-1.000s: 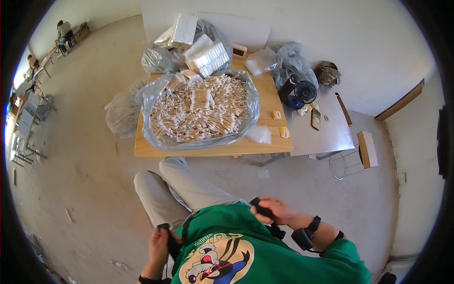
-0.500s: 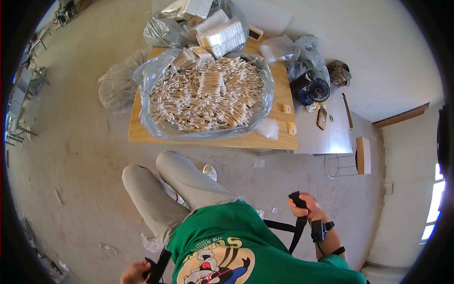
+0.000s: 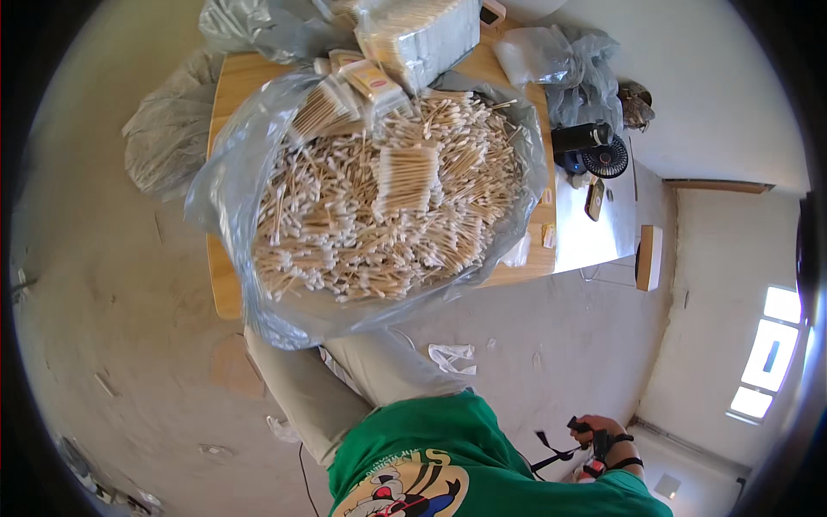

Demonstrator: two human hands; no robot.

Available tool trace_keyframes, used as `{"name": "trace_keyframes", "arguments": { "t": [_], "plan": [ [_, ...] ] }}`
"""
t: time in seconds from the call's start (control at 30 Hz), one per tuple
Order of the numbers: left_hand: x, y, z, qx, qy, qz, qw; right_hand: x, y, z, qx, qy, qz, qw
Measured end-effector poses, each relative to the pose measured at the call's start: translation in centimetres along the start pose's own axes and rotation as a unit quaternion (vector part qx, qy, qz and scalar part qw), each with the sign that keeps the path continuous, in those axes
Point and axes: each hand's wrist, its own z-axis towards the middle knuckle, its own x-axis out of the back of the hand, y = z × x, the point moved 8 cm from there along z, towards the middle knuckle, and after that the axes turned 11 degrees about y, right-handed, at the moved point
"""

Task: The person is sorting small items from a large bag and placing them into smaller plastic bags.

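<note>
At the lower right, my right hand (image 3: 603, 424) is closed around a black strap (image 3: 562, 451) whose loose end hangs beside my green shirt. Black bands and a small dark device sit on that wrist. My left hand is out of sight. In front of my knees, a large grey plastic bag (image 3: 226, 191) lies open on the wooden table, full of loose cotton swabs (image 3: 345, 246). A neat bundle of swabs (image 3: 407, 179) rests on the heap. Flat swab packs (image 3: 372, 82) lie at the bag's far side, touching neither hand.
Clear-wrapped stacked packs (image 3: 419, 41) stand behind the bag. On the right are a grey side table (image 3: 594, 234), a black cylinder (image 3: 581, 138), a small fan (image 3: 606, 157) and a phone (image 3: 594, 200). A stool (image 3: 649, 258) stands beyond. Another plastic bag (image 3: 168, 129) lies left of the table.
My view has moved closer to the table, so the swab bag looks larger and nearer. My right hand has shifted lower and right, still gripping a strap. My left hand has left the picture.
</note>
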Motion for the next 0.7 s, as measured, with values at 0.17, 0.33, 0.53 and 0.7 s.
{"name": "trace_keyframes", "arguments": {
  "t": [0.17,0.33,0.53,0.7],
  "plan": [
    [1.2,6.5,-3.5,0.023,0.017,0.048,0.998,7.9,9.7,-1.1,0.014,0.204,0.122,0.971],
    [1.6,11.7,-9.3,0.046,0.065,0.114,0.990,12.7,18.9,-1.2,-0.006,0.364,0.142,0.921],
    [-0.4,16.5,-16.1,0.097,0.107,0.207,0.968,13.6,33.7,1.0,-0.026,0.343,0.352,0.871],
    [-3.1,20.4,-21.0,0.120,0.139,0.289,0.939,7.6,41.4,1.4,-0.029,0.336,0.326,0.883]
  ]
}}
